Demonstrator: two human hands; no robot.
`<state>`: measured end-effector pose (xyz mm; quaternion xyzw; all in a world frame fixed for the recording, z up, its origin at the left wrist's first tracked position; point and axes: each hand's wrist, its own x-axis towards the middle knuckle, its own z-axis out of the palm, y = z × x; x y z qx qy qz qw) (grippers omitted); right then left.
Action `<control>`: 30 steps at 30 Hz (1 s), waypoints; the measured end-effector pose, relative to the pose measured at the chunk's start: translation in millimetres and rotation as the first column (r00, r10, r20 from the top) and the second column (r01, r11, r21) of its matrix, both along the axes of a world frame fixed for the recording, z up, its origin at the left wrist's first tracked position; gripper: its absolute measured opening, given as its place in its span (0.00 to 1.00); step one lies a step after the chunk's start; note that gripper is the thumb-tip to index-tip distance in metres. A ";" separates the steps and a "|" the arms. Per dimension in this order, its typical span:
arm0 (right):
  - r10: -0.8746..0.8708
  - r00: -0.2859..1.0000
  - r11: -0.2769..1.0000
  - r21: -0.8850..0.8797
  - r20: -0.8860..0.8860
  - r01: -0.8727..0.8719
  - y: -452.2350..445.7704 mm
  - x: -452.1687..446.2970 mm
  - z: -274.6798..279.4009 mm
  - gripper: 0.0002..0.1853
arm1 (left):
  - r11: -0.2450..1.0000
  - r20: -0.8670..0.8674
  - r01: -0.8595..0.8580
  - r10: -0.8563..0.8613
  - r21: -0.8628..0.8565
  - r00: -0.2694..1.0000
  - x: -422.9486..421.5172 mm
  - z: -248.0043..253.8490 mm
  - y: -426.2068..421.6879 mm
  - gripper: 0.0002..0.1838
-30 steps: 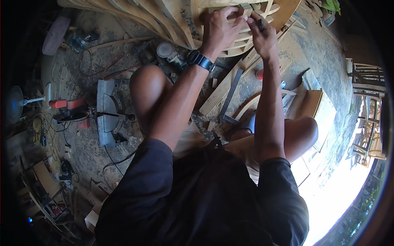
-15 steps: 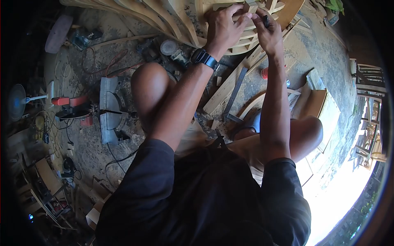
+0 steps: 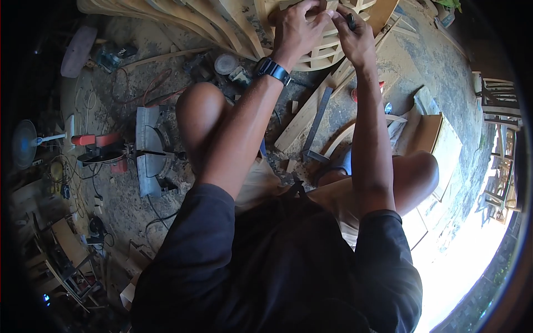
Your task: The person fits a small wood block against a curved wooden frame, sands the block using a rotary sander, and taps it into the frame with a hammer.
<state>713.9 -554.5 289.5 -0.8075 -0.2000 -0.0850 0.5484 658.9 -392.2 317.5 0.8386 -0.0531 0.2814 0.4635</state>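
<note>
From the head view: holds a small pale wood block (image 3: 331, 4) between the bent fingers and thumb of the left hand (image 3: 300, 30), parted by little more than the block's width, right at the upper edge of the picture. Just across from those fingertips, holds a dark pen-like tool (image 3: 351, 22) in the right hand (image 3: 358, 41), with fingers curled in close; cannot tell of any touch between right fingertips and block.

Cannot see the block's far end, cut off above the fingers, nor the top of the slatted wooden frame (image 3: 319, 54), partly hidden behind the fingers and running out of the picture beyond them. Cannot make out the tip of the pen-like tool, covered by the hand around it.

Seems to point away from the body, block's long axis running up past the left fingertips; too cropped and foreshortened to be sure.

Cannot read the dark wristwatch (image 3: 272, 70), below the left fingers and turned aside, nor any mark on the red can (image 3: 354, 95), below the right fingers and beside the forearm, nor on the dark metal square (image 3: 317, 119), farther below both sets of fingers.
</note>
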 end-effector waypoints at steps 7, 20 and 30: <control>-0.319 0.927 0.800 0.469 -0.198 0.375 -10.6 -38.8 -24.8 0.16 | 0.999 -0.026 0.034 -0.033 0.038 0.999 -31.4 11.6 3.4 0.22; -0.532 0.609 0.792 -0.600 -0.589 0.112 25.9 -179.5 -286.6 0.20 | 0.842 0.350 0.176 0.017 -0.510 0.937 -100.0 73.7 75.5 0.26; -0.328 0.937 0.807 -0.551 -0.119 0.212 90.7 -165.1 -265.6 0.31 | 0.792 0.173 -0.147 0.303 -0.593 0.937 -126.8 70.6 133.3 0.17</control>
